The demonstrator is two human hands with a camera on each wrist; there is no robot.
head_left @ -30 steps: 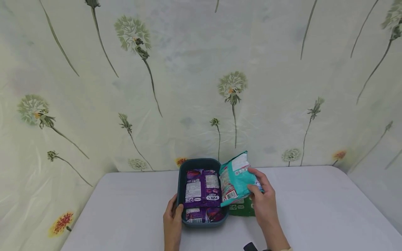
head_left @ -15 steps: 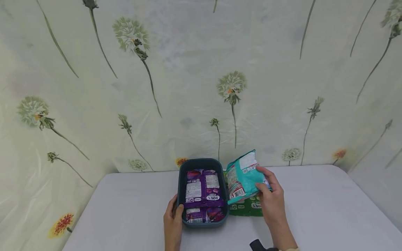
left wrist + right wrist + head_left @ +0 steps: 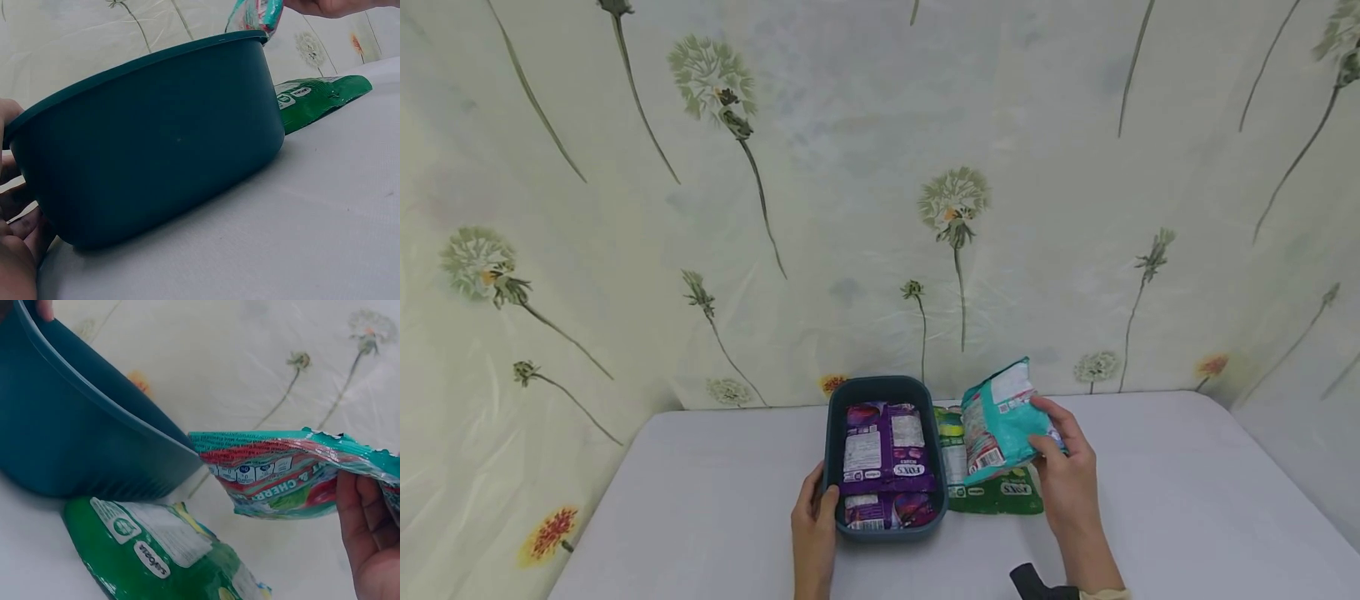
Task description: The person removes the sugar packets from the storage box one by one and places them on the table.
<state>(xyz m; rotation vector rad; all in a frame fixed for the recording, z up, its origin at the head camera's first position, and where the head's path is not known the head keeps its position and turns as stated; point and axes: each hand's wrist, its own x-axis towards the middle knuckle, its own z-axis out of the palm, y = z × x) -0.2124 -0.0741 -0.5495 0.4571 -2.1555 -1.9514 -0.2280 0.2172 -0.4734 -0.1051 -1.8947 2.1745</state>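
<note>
The right hand [image 3: 1066, 457] grasps a teal bag [image 3: 1011, 425] by its right end, thumb on the near side and fingers curled against the wrapper. The bag is tilted and held in the air above a green bag [image 3: 1000, 497], and the right wrist view shows a gap between the two. That same view shows "& CHERRY" printed on the teal wrapper.

The left hand [image 3: 814, 517] grips the left side of a dark blue-green container [image 3: 891, 537], its thumb over the rim and the other fingers against the outer wall. The container stands upright on the white tabletop [image 3: 722, 492]. Inside it, one purple bag [image 3: 887, 450] lies flat with its printed panels up, and a second purple bag [image 3: 891, 512] shows at the near end, partly covered by the first.

The green bag lies on the tabletop just beside the container's right side. A dark strap [image 3: 1037, 583] and a pale cuff [image 3: 1105, 595] show at the right wrist. Behind the tabletop hangs a pale sheet [image 3: 850, 125] printed with dandelions
</note>
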